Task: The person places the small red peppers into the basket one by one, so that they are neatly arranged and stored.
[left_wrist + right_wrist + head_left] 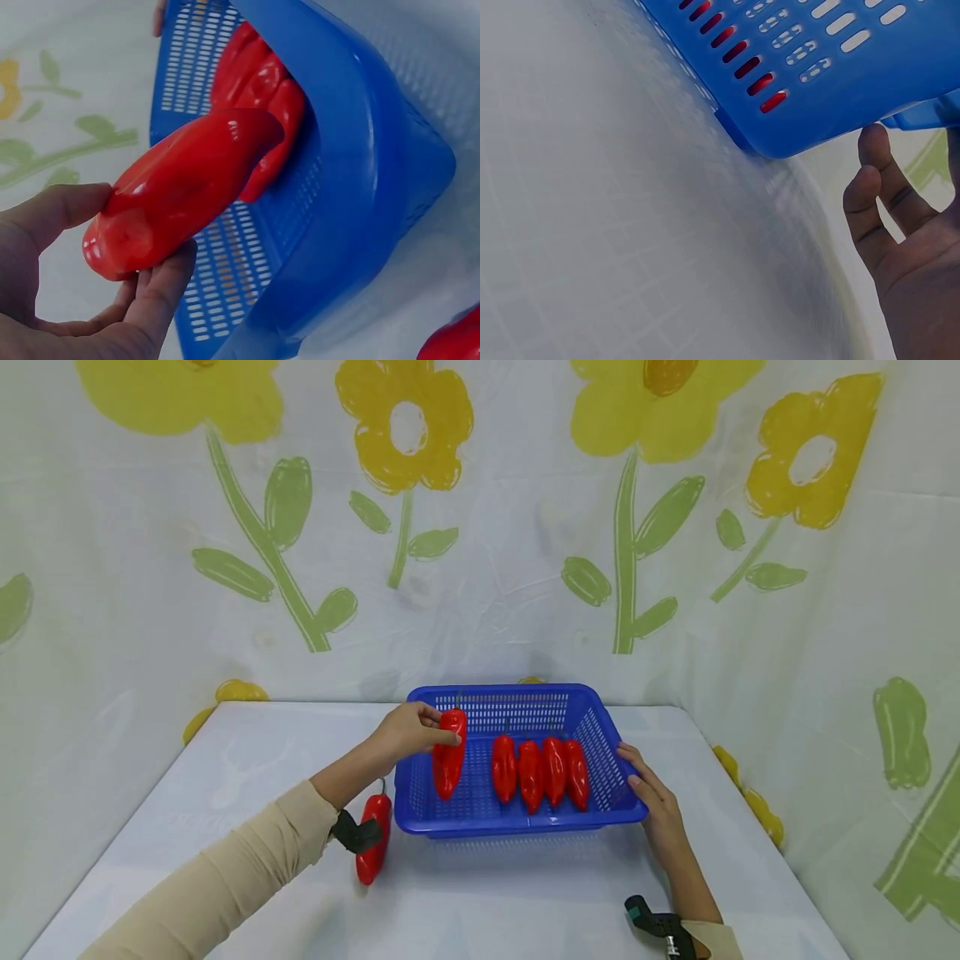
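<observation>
My left hand (pixel 414 732) pinches a red pepper (pixel 449 755) between thumb and fingers. The pepper hangs tip down over the left part of a blue plastic basket (pixel 517 828); in the left wrist view this same pepper (pixel 180 187) covers part of the others. Several more red peppers (pixel 531 775) lie side by side in the basket, right of its middle. At the basket's right rim, my right hand (pixel 658 802) holds on with its fingers at the edge. From the right wrist view, that hand (pixel 922 255) is partly cut off by the frame.
Another red pepper (pixel 375 837) lies on the white table (pixel 480 910), left of the basket and partly behind the left wrist's black strap (pixel 356 832). A pale curtain (pixel 495 552) with yellow flowers hangs behind the table.
</observation>
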The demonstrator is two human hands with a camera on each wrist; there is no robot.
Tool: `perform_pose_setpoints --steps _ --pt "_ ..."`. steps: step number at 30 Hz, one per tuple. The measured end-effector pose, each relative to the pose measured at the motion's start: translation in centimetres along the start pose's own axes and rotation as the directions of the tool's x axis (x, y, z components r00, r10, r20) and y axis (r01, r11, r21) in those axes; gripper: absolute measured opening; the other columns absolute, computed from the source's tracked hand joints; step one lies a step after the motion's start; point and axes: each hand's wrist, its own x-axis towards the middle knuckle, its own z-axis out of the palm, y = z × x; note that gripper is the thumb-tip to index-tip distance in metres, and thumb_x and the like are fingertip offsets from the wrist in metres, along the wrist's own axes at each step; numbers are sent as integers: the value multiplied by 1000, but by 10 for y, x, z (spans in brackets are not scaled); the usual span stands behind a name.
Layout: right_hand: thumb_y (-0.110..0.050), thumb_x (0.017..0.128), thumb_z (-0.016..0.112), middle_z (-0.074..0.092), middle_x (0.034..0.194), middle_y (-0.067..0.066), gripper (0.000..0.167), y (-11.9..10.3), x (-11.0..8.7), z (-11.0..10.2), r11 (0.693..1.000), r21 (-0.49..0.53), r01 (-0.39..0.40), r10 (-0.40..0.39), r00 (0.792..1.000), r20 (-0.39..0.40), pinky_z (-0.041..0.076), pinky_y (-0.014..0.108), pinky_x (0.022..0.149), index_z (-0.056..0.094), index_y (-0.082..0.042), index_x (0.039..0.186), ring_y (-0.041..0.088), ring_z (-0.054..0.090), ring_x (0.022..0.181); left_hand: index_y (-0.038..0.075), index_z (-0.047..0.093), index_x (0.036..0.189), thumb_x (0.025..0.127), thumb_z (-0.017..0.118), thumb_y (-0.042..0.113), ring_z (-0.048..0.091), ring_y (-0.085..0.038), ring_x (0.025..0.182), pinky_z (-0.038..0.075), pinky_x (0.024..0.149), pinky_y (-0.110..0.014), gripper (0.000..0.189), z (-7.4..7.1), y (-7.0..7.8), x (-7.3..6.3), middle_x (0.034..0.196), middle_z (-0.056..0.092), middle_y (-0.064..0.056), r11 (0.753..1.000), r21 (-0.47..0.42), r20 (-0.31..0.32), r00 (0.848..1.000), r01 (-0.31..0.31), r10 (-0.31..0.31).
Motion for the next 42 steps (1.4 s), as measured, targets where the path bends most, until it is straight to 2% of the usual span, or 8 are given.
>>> perform_pose_setpoints --steps 3,7,10,18,25,29,33,42 --pt "-41 104 47 29 162 -5 51 0 1 0 1000 2 -1 1 1000 2 33 62 106 45 -25 152 40 21 148 -4 57 123 80 84 19 67 -30 100 56 91 -45 56 4 -2 6 112 64 -18 1000 -10 20 1000 24 -24" --pt "-40 104 47 28 162 -4 51 0 0 0 1000 10 -5 5 1000 3 33 62 106 44 -24 152 40 21 148 -2 59 117 78 86 20 69 -29 93 56 91 -44 52 9 -3 12 103 65 -14 998 56 46 998 34 -36" --pt "-39 105 46 29 162 -3 50 0 0 0 1000 14 -2 2 1000 2 32 62 107 45 -23 152 39 21 149 0 61 113 77 87 23 69 -29 89 57 88 -41 50 12 1 15 100 65 -13 992 122 58 997 35 -43" --pt "-37 106 45 29 162 -5 49 -4 1 -1 1000 20 4 -4 1000 5 29 65 108 44 -22 152 38 19 149 -1 61 106 77 87 18 72 -26 84 59 84 -39 43 22 9 32 99 65 -15 982 166 46 994 90 -98" --pt "-36 106 45 29 162 -4 49 -4 1 -2 1000 11 15 -15 1000 1 26 67 109 45 -21 152 37 19 150 -1 61 97 76 88 19 72 -26 83 60 74 -31 39 38 21 47 90 66 -13 966 233 66 989 111 -129" --pt "-34 106 45 29 162 -4 48 0 1 0 1000 16 20 -20 1000 10 27 67 109 45 -19 152 37 19 150 -4 62 102 77 87 15 72 -29 87 60 79 -34 41 45 22 54 92 68 -14 962 226 69 983 153 -172" --pt "-34 105 45 30 162 -4 48 1 1 0 999 25 31 -31 1000 5 27 67 109 46 -19 151 37 19 150 -8 54 119 77 86 11 70 -30 89 58 86 -40 55 50 18 63 102 64 -18 964 184 60 977 191 -205" --pt "-33 106 45 31 161 -4 47 1 4 0 999 19 41 -41 999 -2 27 67 109 46 -19 151 37 20 149 -10 40 140 79 84 7 69 -32 97 58 86 -40 77 55 6 81 121 58 -24 957 125 52 962 262 -270"
